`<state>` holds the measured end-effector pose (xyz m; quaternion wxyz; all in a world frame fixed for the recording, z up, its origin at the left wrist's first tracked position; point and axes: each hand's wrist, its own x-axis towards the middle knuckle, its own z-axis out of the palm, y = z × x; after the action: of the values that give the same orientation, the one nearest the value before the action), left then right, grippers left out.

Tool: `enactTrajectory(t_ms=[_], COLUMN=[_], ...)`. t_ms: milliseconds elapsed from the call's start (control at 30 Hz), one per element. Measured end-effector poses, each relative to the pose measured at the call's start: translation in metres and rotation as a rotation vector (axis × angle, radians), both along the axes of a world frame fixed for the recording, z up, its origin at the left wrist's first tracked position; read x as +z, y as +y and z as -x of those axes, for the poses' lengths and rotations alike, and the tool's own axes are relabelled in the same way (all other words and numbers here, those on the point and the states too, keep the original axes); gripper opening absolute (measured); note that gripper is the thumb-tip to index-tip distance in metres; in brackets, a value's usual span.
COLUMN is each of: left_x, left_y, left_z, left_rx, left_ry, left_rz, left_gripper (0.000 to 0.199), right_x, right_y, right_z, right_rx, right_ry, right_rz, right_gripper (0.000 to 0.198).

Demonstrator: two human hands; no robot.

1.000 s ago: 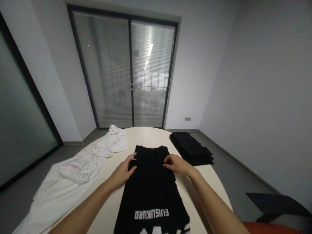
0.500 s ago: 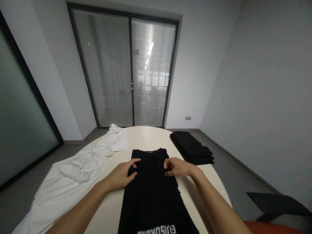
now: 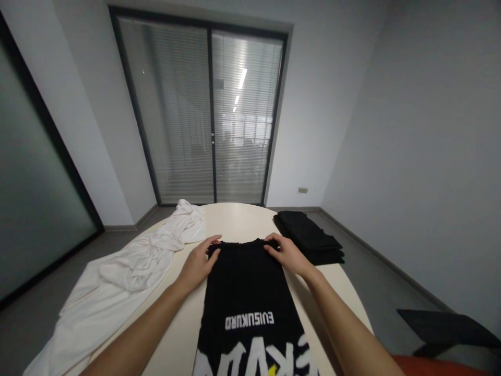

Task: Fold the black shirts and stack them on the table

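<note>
A black T-shirt (image 3: 248, 284) lies lengthwise in front of me as a narrow strip, with white lettering (image 3: 249, 320) and larger white print near the bottom of the view. At its far left corner, my left hand (image 3: 199, 263) has its thumb on top of the cloth and its fingers round the far edge. My right hand (image 3: 287, 255) holds the far right corner in the same way. The cloth between the two hands looks fairly flat. What lies under the fingers is hidden.
A crumpled white cloth (image 3: 135, 266) spreads along the left of the cream table (image 3: 230, 219) and hangs over its edge. A stack of folded black garments (image 3: 307, 237) sits at the back right. A dark chair part (image 3: 446, 326) shows at lower right.
Both hands have moved forward and slightly apart to the T-shirt's far corners. The cloth has slid away from me, so its lettering sits farther up and the large print shows.
</note>
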<state>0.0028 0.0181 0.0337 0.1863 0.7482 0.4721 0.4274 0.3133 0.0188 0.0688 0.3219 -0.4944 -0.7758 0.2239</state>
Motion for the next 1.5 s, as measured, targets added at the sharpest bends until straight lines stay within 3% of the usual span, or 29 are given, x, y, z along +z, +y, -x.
enactTrajectory(t_ms=[133, 233, 333, 467, 633, 767, 900, 967, 1133, 1367, 1500], left_x=[-0.028, -0.037, -0.027, -0.008, -0.001, 0.004, -0.002, -0.011, -0.024, -0.034, -0.026], left_y=[0.018, 0.019, 0.013, -0.002, -0.015, -0.011, 0.001, 0.006, 0.009, 0.014, 0.009], left_z=[-0.001, 0.001, 0.004, 0.009, 0.014, 0.01, 0.006, 0.005, 0.005, 0.006, 0.001], left_rx=[0.02, 0.015, -0.007, -0.102, -0.216, -0.206, -0.028, -0.004, -0.012, 0.094, 0.176], left_ry=[-0.098, -0.097, 0.043, 0.183, 0.115, -0.127, -0.305, -0.321, -0.277, -0.011, 0.088], left_rz=[0.132, 0.171, 0.206, 0.318, 0.363, 0.258, 0.212, 0.269, 0.323, -0.006, -0.164], left_gripper=[0.056, 0.055, 0.052, 0.054, 0.053, 0.044, 0.046, 0.051, 0.048, 0.028, 0.026], right_x=[-0.029, -0.037, -0.031, -0.021, -0.01, 0.001, -0.008, -0.019, -0.034, -0.039, -0.031], right_y=[0.014, 0.016, 0.012, 0.004, -0.004, -0.005, 0.004, 0.01, 0.015, 0.019, 0.014], right_z=[0.001, -0.001, -0.003, -0.006, -0.005, -0.004, -0.003, -0.002, 0.004, 0.008, 0.017], right_rx=[-0.041, -0.028, 0.017, 0.207, 0.301, 0.31, 0.058, 0.001, 0.026, -0.043, -0.083], right_ry=[-0.031, -0.089, -0.141, -0.138, -0.092, 0.026, 0.075, 0.052, 0.015, -0.008, -0.126], right_rz=[0.069, 0.124, 0.184, 0.372, 0.461, 0.341, 0.062, 0.063, 0.121, -0.069, -0.205], right_gripper=[0.031, 0.032, 0.031, 0.034, 0.033, 0.03, 0.028, 0.032, 0.028, 0.022, 0.025])
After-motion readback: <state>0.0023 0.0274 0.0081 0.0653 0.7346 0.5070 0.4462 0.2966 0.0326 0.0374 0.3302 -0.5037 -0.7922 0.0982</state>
